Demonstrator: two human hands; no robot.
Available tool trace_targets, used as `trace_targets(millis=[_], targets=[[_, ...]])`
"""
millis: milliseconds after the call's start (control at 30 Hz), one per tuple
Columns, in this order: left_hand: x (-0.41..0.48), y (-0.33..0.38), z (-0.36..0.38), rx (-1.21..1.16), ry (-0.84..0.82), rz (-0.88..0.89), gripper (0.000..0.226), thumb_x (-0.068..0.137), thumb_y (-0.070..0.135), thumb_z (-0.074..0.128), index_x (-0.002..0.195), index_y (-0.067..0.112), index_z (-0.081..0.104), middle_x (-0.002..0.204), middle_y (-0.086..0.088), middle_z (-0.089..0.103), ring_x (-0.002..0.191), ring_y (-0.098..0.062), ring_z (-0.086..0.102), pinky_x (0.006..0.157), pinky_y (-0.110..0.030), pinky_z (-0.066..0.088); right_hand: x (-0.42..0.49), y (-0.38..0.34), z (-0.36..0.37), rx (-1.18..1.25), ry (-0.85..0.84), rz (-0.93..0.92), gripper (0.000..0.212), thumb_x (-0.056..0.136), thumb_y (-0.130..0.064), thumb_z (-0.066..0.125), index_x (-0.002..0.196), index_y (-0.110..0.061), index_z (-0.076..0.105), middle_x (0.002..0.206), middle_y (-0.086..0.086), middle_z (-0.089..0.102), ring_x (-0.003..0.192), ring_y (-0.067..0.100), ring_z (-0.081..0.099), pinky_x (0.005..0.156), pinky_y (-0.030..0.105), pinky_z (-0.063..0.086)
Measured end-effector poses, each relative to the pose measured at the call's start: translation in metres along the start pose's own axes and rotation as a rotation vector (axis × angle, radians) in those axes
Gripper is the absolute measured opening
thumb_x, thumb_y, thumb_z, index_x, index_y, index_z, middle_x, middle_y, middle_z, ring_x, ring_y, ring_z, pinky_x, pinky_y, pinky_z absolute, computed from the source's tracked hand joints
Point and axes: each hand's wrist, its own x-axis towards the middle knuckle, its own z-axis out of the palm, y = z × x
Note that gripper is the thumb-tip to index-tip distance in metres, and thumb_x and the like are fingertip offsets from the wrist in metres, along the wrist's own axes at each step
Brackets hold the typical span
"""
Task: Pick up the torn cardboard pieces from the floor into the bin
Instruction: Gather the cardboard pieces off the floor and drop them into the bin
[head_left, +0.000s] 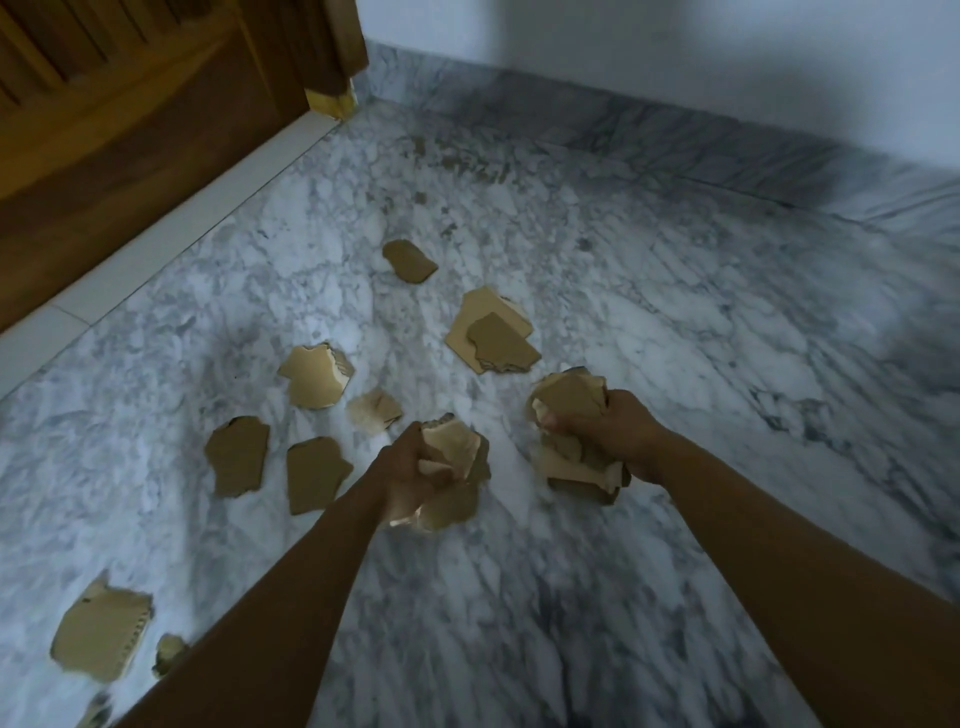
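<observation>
Grips closed: one torn tan cardboard wad (452, 452) is clenched in the left hand (405, 467), a second wad (571, 410) in the right hand (618, 436). About ten flat scraps (236, 457) are left on the marbled grey floor (675, 312), out from the brown wooden door (130, 130); no bin seen.

cardboard scrap (169, 650): partly behind left forearm (249, 623) | bottom-left piece (94, 714): cut by edge, blurred

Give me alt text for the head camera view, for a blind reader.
The left hand and right hand each grip a bunch of torn cardboard over a grey marble floor. More cardboard pieces lie scattered ahead and to the left, near a wooden door. No bin shows.
</observation>
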Motion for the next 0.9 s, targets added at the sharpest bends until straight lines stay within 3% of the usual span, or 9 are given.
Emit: trace_targets(millis=[67, 167, 233, 333, 400, 500, 600, 767, 900], targets=[[-0.001, 0.028, 0.002, -0.089, 0.017, 0.046, 0.035, 0.085, 0.014, 0.074, 0.112, 0.020, 0.054, 0.088, 0.013, 0.067, 0.078, 0.000, 0.063, 0.058, -0.007, 0.045, -0.017, -0.006, -0.020, 0.138, -0.001, 0.015, 0.050, 0.070, -0.035, 0.089, 0.110, -0.010, 0.072, 0.106, 0.010, 0.075, 0.094, 0.026, 0.073, 0.080, 0.043, 0.062], [0.003, 0.085, 0.015, -0.148, 0.005, 0.114, 0.062, 0.077, 0.031, 0.079, 0.131, 0.023, 0.049, 0.114, 0.000, 0.064, 0.103, -0.019, 0.064, 0.068, -0.029, 0.056, -0.032, -0.017, -0.042, 0.312, -0.004, -0.004, 0.055, 0.069, -0.036, 0.089, 0.113, -0.009, 0.071, 0.110, 0.011, 0.074, 0.096, 0.027, 0.073, 0.077, 0.040, 0.061], [0.006, 0.124, 0.032, -0.188, -0.046, 0.202, 0.068, 0.073, 0.042, 0.079, 0.132, 0.028, 0.050, 0.118, -0.001, 0.066, 0.107, -0.022, 0.066, 0.076, -0.042, 0.060, -0.043, -0.020, -0.054, 0.385, 0.029, -0.029, 0.062, 0.065, -0.040, 0.092, 0.114, -0.009, 0.071, 0.111, 0.012, 0.075, 0.097, 0.029, 0.074, 0.080, 0.045, 0.061], [0.007, 0.179, 0.059, -0.231, -0.118, 0.300, 0.029, 0.089, 0.019, 0.070, 0.114, 0.027, 0.059, 0.099, -0.004, 0.070, 0.083, -0.014, 0.071, 0.055, -0.026, 0.057, -0.063, -0.019, -0.069, 0.415, 0.153, -0.082, 0.049, 0.073, -0.040, 0.087, 0.112, -0.013, 0.072, 0.107, 0.008, 0.076, 0.092, 0.023, 0.075, 0.074, 0.039, 0.063], [0.010, 0.210, 0.078, -0.229, -0.175, 0.333, 0.025, 0.092, 0.009, 0.063, 0.114, 0.021, 0.056, 0.098, -0.008, 0.067, 0.075, -0.013, 0.068, 0.047, -0.017, 0.049, -0.084, -0.017, -0.092, 0.492, 0.185, -0.117, 0.037, 0.086, -0.036, 0.077, 0.113, -0.011, 0.071, 0.106, 0.010, 0.076, 0.092, 0.023, 0.074, 0.072, 0.036, 0.062], [0.014, 0.268, 0.110, -0.208, -0.273, 0.353, 0.047, 0.085, 0.024, 0.065, 0.127, 0.013, 0.049, 0.114, -0.018, 0.063, 0.087, -0.025, 0.069, 0.050, -0.027, 0.053, -0.119, -0.017, -0.151, 0.556, 0.249, -0.161, 0.033, 0.093, -0.035, 0.069, 0.116, -0.011, 0.069, 0.107, 0.011, 0.075, 0.095, 0.026, 0.074, 0.075, 0.039, 0.061], [0.004, 0.351, 0.149, -0.167, -0.357, 0.413, 0.057, 0.081, 0.030, 0.064, 0.133, 0.018, 0.042, 0.120, -0.016, 0.059, 0.092, -0.029, 0.067, 0.050, -0.029, 0.055, -0.162, -0.025, -0.226, 0.581, 0.417, -0.215, 0.035, 0.089, -0.037, 0.073, 0.115, -0.014, 0.069, 0.108, 0.009, 0.075, 0.095, 0.027, 0.074, 0.073, 0.038, 0.061], [-0.037, 0.494, 0.221, -0.132, -0.454, 0.612, 0.050, 0.081, 0.029, 0.064, 0.127, 0.013, 0.052, 0.124, -0.014, 0.061, 0.106, -0.023, 0.066, 0.079, -0.038, 0.060, -0.258, -0.029, -0.343, 0.605, 0.671, -0.306, 0.031, 0.084, -0.038, 0.077, 0.107, -0.019, 0.071, 0.103, 0.005, 0.077, 0.090, 0.021, 0.075, 0.070, 0.035, 0.061], [-0.101, 0.603, 0.292, -0.074, -0.563, 0.768, 0.046, 0.082, 0.034, 0.065, 0.124, 0.018, 0.054, 0.111, -0.007, 0.069, 0.097, -0.021, 0.069, 0.076, -0.039, 0.061, -0.353, -0.015, -0.430, 0.631, 0.876, -0.385, 0.030, 0.084, -0.039, 0.077, 0.106, -0.019, 0.073, 0.100, 0.005, 0.078, 0.091, 0.023, 0.075, 0.071, 0.037, 0.062]])
